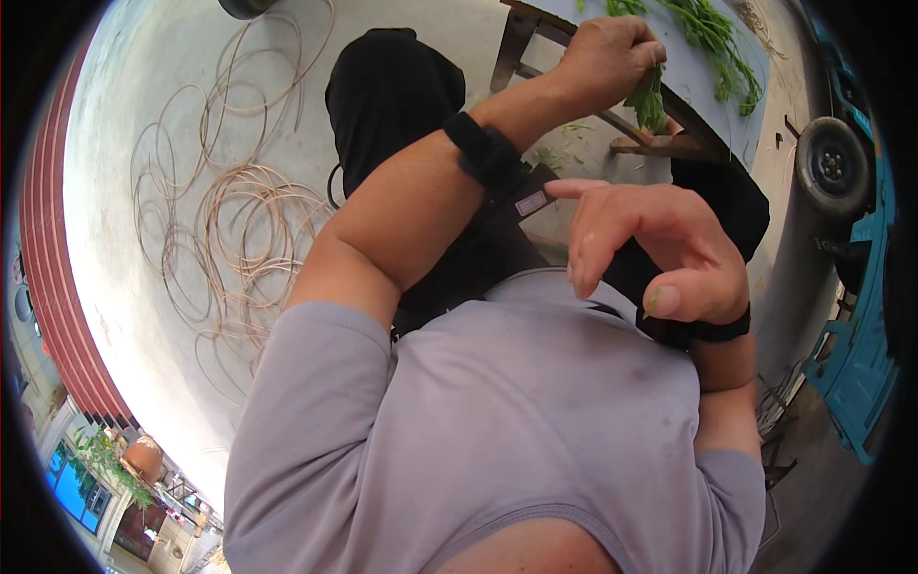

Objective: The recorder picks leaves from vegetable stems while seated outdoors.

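My left hand (612,62) is closed, its thumb and fingers pinched together over the near edge of a pale grey board (690,84). From the pinch hangs a green leafy sprig (649,103) that looks like celery. More celery-like greens (732,67) lie on the board, with thin stalks and frilly leaves. My right hand (665,244) is held up in front of my chest, fingers curved and apart, the index finger stretched to the left. It grips nothing; a tiny green scrap sticks to the thumb tip. Black bands sit on both wrists.
Under the board is a wooden frame (631,146), with green scraps (550,156) on the concrete floor nearby. Loose coils of thin tan cable (253,220) lie at the left. A black wheel (834,165) and a teal vehicle (861,330) stand on the right.
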A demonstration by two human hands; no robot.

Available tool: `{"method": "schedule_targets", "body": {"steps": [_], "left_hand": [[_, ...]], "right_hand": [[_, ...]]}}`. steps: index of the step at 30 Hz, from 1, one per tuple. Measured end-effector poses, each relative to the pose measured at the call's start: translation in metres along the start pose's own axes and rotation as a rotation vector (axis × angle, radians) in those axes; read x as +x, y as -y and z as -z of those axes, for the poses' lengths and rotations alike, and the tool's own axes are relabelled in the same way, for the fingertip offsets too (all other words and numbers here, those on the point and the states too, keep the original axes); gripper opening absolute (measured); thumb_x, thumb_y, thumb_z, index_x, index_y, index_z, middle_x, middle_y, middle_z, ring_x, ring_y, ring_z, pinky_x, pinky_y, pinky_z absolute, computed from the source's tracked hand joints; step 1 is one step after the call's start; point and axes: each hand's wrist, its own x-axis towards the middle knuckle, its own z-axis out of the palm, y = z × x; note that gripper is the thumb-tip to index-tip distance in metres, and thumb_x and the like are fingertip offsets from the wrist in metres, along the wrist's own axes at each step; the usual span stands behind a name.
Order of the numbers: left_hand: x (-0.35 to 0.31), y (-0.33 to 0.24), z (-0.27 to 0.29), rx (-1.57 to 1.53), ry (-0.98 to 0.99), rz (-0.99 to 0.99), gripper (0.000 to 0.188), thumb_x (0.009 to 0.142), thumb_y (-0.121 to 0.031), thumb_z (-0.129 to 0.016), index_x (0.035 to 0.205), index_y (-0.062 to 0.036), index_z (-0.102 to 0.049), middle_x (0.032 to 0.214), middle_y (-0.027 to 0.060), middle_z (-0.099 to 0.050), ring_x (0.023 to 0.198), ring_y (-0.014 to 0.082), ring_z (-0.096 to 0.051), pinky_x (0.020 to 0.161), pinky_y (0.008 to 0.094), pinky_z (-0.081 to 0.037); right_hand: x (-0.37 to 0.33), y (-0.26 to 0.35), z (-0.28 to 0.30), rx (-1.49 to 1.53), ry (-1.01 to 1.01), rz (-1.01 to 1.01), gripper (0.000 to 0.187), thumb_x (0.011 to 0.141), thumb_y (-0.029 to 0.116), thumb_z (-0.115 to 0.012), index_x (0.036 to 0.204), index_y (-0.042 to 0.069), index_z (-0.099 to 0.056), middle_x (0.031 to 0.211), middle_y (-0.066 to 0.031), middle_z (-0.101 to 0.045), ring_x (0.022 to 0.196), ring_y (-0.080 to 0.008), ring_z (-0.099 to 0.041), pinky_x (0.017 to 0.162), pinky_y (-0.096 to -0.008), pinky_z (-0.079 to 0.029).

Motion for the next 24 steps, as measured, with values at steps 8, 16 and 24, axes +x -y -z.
{"method": "schedule_targets", "body": {"steps": [8, 16, 24], "left_hand": [[0.004, 0.001, -0.007, 0.007, -0.021, -0.025, 0.02, 0.084, -0.017, -0.061, 0.086, 0.0017, -0.067, 0.071, 0.012, -0.067, 0.065, 0.0185, -0.065, 0.062, 0.0311, -0.051], [-0.001, -0.014, 0.009, -0.395, 0.207, 0.324, 0.021, 0.094, -0.023, -0.054, 0.095, -0.0032, -0.063, 0.086, 0.0036, -0.066, 0.076, 0.0086, -0.059, 0.071, 0.0236, -0.049], [-0.003, -0.022, 0.007, -0.556, 0.301, 0.361, 0.022, 0.094, -0.026, -0.056, 0.094, -0.0054, -0.063, 0.082, 0.0008, -0.063, 0.073, 0.0065, -0.06, 0.067, 0.022, -0.05]], "right_hand": [[0.011, -0.01, 0.0, 0.332, 0.465, -0.006, 0.03, 0.08, 0.029, -0.066, 0.085, 0.0, -0.063, 0.074, -0.0047, -0.061, 0.073, -0.0171, -0.057, 0.08, -0.0311, -0.043], [-0.023, -0.002, 0.032, -0.094, -0.492, -0.067, 0.017, 0.086, 0.018, -0.065, 0.093, 0.002, -0.061, 0.081, 0.0001, -0.058, 0.075, -0.0068, -0.053, 0.07, -0.0213, -0.043], [-0.027, -0.033, 0.054, -0.294, -1.146, -0.076, 0.018, 0.087, 0.016, -0.066, 0.099, 0.004, -0.061, 0.082, 0.0024, -0.059, 0.062, -0.0025, -0.047, 0.055, -0.0175, -0.04]]}}
